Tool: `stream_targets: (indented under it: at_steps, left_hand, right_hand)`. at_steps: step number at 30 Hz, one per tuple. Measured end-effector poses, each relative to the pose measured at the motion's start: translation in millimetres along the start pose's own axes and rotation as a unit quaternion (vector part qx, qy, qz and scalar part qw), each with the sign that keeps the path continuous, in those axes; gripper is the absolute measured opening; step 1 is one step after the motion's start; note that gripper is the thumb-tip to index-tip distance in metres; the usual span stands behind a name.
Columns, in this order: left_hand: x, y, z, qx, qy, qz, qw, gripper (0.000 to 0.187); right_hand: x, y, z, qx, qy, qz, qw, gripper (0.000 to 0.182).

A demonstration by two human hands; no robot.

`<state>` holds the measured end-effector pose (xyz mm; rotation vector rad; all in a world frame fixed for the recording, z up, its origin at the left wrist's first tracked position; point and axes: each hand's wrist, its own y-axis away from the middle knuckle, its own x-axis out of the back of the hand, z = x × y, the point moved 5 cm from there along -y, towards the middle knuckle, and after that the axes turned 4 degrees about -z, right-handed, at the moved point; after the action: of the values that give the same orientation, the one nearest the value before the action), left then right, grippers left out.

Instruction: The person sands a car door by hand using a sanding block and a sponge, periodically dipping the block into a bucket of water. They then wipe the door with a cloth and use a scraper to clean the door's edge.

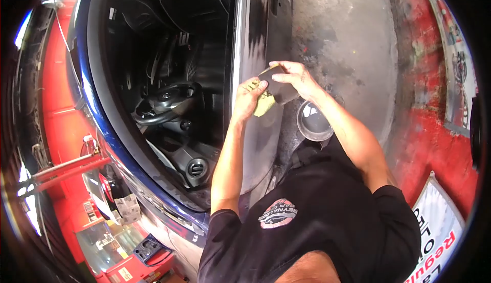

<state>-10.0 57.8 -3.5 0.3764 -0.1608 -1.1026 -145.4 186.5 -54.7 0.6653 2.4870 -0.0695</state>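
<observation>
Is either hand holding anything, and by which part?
The left hand holds a yellow-green piece by its far end; the right hand pinches a flat dark-grey sheet by its far edge.

Round badge (277, 213) on black shirt (332, 209): "REYNALDO'S" along the arc, "CAR" below, remainder too small. White banner (437, 212), lower right: "Regula" in red, cut off; "La" in black; another black word, unclear. Newsprint sheet (128, 209) at lower left: print too small to read.
</observation>
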Motion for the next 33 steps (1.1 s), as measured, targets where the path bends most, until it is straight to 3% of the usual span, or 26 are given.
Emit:
stream_targets:
  at_steps: [2, 4, 5, 6, 8, 9, 10, 11, 12, 13, 16, 19, 21, 22, 25, 26, 29, 31, 33]
  left_hand:
    - [4, 2, -4, 0.006, -0.018, -0.010, 1.000, 0.017]
    - [2, 4, -8, -0.002, -0.041, -0.010, 0.999, 0.017]
    - [0, 5, -11, -0.001, -0.042, -0.009, 0.999, 0.017]
    - [4, 5, -14, -0.018, -0.090, 0.041, 0.995, 0.020]
    - [9, 3, -16, -0.038, -0.141, 0.086, 0.985, 0.023]
    - [14, 4, -13, -0.065, -0.211, 0.139, 0.965, 0.024]
    - [14, 11, -1, -0.090, -0.280, 0.191, 0.936, 0.024]
    - [8, 18, 19, -0.195, -0.388, 0.188, 0.881, 0.021]
    - [13, 16, 26, -0.210, -0.440, 0.197, 0.851, 0.026]
    - [14, 15, 35, -0.248, -0.467, 0.214, 0.822, 0.023]
    - [23, 12, 53, -0.293, -0.574, 0.229, 0.730, 0.022]
    - [41, 6, 34, -0.269, -0.630, 0.189, 0.704, 0.030]
    - [41, 10, 23, -0.264, -0.672, 0.165, 0.672, 0.050]
    - [42, 8, 22, -0.265, -0.671, 0.163, 0.673, 0.050]
    - [35, 15, 14, -0.331, -0.704, 0.097, 0.620, 0.062]
    - [37, 17, 14, -0.332, -0.703, 0.098, 0.621, 0.062]
    - [33, 20, -1, -0.335, -0.670, -0.062, 0.659, 0.066]
    - [35, 28, -3, -0.336, -0.653, -0.071, 0.675, 0.064]
    - [38, 38, 2, -0.328, -0.660, -0.061, 0.673, 0.061]
  right_hand:
    - [0, 4, 5, 0.002, -0.029, 0.012, 1.000, 0.042]
    - [0, 10, 6, -0.040, 0.091, -0.012, 0.995, 0.036]
    - [5, 13, 1, -0.019, 0.221, 0.043, 0.974, 0.027]
    - [2, 12, -1, -0.019, 0.219, 0.042, 0.975, 0.027]
    - [5, 10, -27, 0.141, 0.343, 0.162, 0.915, 0.022]
    - [7, 0, -28, 0.211, 0.375, 0.197, 0.881, 0.023]
    - [4, -12, -26, 0.211, 0.371, 0.202, 0.881, 0.023]
    - [-1, -27, -23, 0.201, 0.378, 0.192, 0.883, 0.025]
    - [-5, -44, -19, 0.191, 0.384, 0.181, 0.885, 0.028]
    - [-14, -55, -25, 0.290, 0.495, 0.195, 0.795, 0.033]
    - [-22, -102, -11, 0.323, 0.556, 0.194, 0.741, 0.042]
    - [-38, -117, 25, 0.319, 0.596, 0.180, 0.714, 0.047]
    - [-38, -124, 35, 0.314, 0.579, 0.186, 0.729, 0.050]
    - [-36, -125, 38, 0.308, 0.566, 0.190, 0.741, 0.052]
    - [-35, -122, 43, 0.324, 0.553, 0.188, 0.744, 0.052]
    - [-37, -123, 43, 0.324, 0.555, 0.188, 0.743, 0.052]
    - [-43, -125, 43, 0.316, 0.571, 0.202, 0.730, 0.053]
    - [-50, -123, 45, 0.274, 0.600, 0.201, 0.724, 0.055]
    - [-60, -108, 64, 0.297, 0.585, 0.204, 0.726, 0.056]
